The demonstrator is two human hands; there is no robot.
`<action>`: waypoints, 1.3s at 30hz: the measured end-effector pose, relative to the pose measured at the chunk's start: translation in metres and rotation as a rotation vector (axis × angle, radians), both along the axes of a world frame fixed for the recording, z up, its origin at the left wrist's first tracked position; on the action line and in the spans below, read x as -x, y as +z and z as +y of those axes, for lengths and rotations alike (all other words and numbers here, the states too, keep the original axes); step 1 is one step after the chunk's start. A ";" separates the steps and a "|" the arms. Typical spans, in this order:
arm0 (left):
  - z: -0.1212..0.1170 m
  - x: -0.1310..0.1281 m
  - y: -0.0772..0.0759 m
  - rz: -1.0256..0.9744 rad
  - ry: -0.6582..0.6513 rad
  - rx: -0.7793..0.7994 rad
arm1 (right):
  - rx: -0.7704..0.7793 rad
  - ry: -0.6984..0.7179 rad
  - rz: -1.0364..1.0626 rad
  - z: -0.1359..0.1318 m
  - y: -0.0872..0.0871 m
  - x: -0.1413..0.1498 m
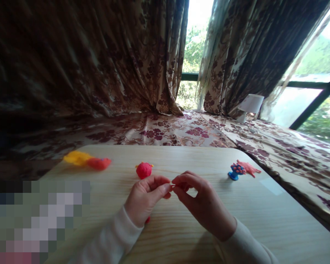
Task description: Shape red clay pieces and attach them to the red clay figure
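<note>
Centrally, left hand (pixel 144 198) and right hand (pixel 202 192) pinch small red piece (pixel 173 186), axis left–right; pink ball (pixel 143 170) lies far, nearer left hand.

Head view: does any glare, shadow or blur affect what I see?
Head view: middle window burns out white near its top, left floral curtain sinks into shadow; head view again: yellow lump looks smeared, lower-left corner pixelated, red piece between both hands' fingers too small to make out clearly.

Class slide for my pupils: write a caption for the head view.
Left hand and right hand pinch a small red piece over a pale table, near a reddish-pink ball.
</note>
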State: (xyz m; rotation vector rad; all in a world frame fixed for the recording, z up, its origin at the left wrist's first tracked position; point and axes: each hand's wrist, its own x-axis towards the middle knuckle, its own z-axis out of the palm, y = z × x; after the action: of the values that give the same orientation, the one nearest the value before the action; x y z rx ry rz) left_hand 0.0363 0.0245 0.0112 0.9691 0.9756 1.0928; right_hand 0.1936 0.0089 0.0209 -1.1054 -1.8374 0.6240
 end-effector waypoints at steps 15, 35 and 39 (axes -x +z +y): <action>-0.003 -0.005 0.003 -0.029 0.091 0.012 | -0.023 -0.032 0.059 0.001 -0.004 0.001; -0.009 -0.007 0.006 -0.089 0.052 0.057 | 0.016 0.025 0.140 0.002 -0.005 0.004; -0.008 -0.007 0.004 -0.081 0.053 0.055 | 0.029 0.040 0.148 0.000 -0.002 0.004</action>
State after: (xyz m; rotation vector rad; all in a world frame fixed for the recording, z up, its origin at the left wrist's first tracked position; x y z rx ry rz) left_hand 0.0434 0.0166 0.0148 0.8518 0.9651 1.1350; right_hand 0.1896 0.0093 0.0187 -1.0158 -1.7312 0.7379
